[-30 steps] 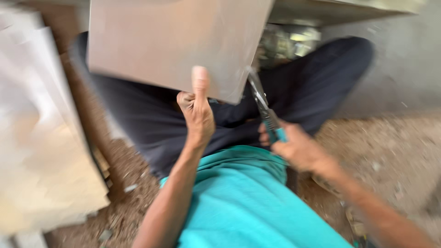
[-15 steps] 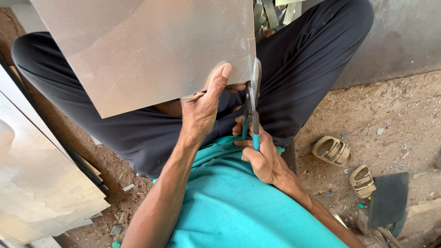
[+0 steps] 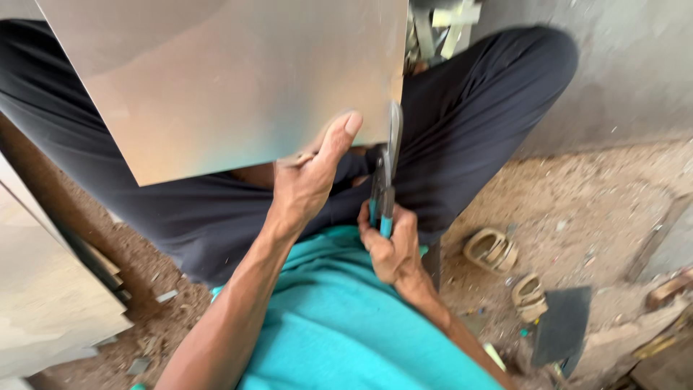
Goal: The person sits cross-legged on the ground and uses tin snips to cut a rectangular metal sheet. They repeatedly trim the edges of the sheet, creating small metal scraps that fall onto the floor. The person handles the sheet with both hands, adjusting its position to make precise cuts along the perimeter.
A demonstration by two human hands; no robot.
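Observation:
A large flat metal sheet (image 3: 224, 79) fills the top of the head view, resting over my crossed legs in dark trousers. My left hand (image 3: 307, 177) grips its lower edge, thumb pressed on the top face. My right hand (image 3: 390, 245) is closed on the teal handles of metal shears (image 3: 386, 170). The shear blades point up and meet the sheet's lower right corner at its right edge.
Stacked pale metal sheets (image 3: 43, 289) lie at the left. On the dirt floor at the right sit two small curled metal rings (image 3: 491, 249), a dark flat offcut (image 3: 559, 325) and scraps. A grey wall (image 3: 635, 65) stands at the upper right.
The view has steadied and moved closer. The shears swung from tilted to nearly upright at the sheet's right edge. My left thumb stays on the sheet.

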